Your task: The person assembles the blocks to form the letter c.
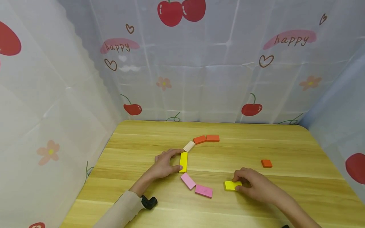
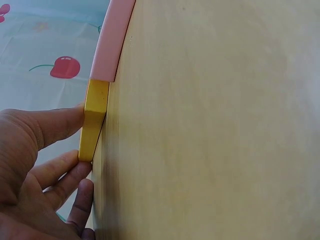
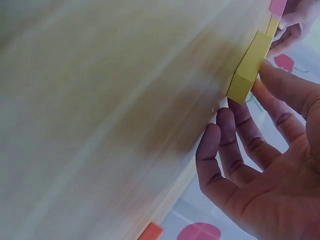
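Observation:
Flat coloured blocks form a curved row on the wooden table. In the head view my left hand [image 1: 163, 164] pinches a yellow block [image 1: 183, 162] on the row's left side, thumb at its near end and a finger at its far end. To the right, my right hand [image 1: 253, 185] pinches another yellow block [image 1: 230, 186] between thumb and fingers, low at the tabletop. That block is apart from the row. A pink block [image 1: 188, 181] and a darker pink block [image 1: 204, 191] continue the curve toward me. Beyond the left hand lies a plain wood block [image 1: 189, 146].
Two orange-red blocks, the left one [image 1: 200, 139] and the right one [image 1: 213, 138], end the row at the far side. A small orange piece [image 1: 266, 163] lies alone at the right. Behind the wooden table [image 1: 142, 136] hangs a cherry-patterned curtain [image 1: 199, 95].

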Demonstrator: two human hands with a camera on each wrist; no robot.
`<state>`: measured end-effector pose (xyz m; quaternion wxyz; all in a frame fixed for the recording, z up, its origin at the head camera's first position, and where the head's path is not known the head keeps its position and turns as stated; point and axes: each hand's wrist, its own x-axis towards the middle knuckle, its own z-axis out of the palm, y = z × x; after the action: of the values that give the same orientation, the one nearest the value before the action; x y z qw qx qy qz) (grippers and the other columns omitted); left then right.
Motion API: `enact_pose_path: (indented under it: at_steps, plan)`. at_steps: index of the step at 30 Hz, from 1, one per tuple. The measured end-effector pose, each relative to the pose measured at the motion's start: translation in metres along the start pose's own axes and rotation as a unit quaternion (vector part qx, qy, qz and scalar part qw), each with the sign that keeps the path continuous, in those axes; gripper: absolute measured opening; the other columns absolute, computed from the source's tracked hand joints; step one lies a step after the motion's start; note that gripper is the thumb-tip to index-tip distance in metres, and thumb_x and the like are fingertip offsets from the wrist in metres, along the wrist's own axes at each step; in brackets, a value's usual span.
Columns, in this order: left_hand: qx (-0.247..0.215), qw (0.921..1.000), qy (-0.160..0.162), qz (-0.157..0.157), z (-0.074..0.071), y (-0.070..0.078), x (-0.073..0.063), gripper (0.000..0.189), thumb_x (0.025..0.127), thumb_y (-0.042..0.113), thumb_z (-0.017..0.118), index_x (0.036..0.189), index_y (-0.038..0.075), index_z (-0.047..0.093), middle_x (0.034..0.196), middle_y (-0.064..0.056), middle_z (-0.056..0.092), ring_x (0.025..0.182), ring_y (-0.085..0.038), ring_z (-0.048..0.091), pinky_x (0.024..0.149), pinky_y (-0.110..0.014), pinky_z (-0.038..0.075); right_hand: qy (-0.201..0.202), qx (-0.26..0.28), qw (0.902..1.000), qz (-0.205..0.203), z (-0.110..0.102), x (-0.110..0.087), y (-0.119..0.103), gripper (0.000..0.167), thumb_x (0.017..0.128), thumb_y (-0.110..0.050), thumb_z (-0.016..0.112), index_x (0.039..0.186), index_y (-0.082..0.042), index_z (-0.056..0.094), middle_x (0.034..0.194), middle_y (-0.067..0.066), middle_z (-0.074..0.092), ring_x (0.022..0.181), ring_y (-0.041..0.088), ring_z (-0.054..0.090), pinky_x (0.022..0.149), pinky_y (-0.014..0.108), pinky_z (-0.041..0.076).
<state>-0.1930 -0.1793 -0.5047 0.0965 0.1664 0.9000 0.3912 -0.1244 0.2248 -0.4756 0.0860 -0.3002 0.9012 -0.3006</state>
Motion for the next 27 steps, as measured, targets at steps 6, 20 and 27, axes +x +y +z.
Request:
enact_pose_path:
  at_steps: [6,20,27]
  plan:
    - [0.001,1.0,0.002,0.0,-0.002,0.003,0.0,0.064,0.095,0.028,0.083,0.154,0.03,0.058,0.154,-0.001,0.06,0.134,-0.029,0.054,0.113,-0.062,0.018,-0.001,0.015,0.9995,-0.029,0.003,0.001,-0.005,0.016,0.097,-0.022,0.081,0.102,-0.027,0.068,0.094,-0.014,0.062,0.082,0.003,0.051,0.072,0.024,0.042]
    - [0.001,1.0,0.002,0.009,-0.002,0.002,-0.001,0.064,0.095,0.027,0.082,0.154,0.027,0.058,0.154,-0.003,0.06,0.133,-0.03,0.056,0.111,-0.063,0.019,-0.01,-0.003,0.9991,-0.041,0.013,0.005,-0.019,0.017,0.097,-0.028,0.081,0.103,-0.032,0.067,0.098,-0.017,0.064,0.089,0.002,0.051,0.079,0.024,0.043]
    - [-0.005,0.9999,-0.003,0.009,-0.003,0.001,-0.001,0.065,0.095,0.027,0.081,0.155,0.026,0.057,0.155,-0.004,0.059,0.134,-0.031,0.055,0.111,-0.063,0.018,-0.029,0.014,0.999,-0.032,0.017,0.009,-0.026,0.016,0.097,-0.03,0.081,0.102,-0.031,0.066,0.095,-0.015,0.063,0.088,0.003,0.05,0.078,0.023,0.041]
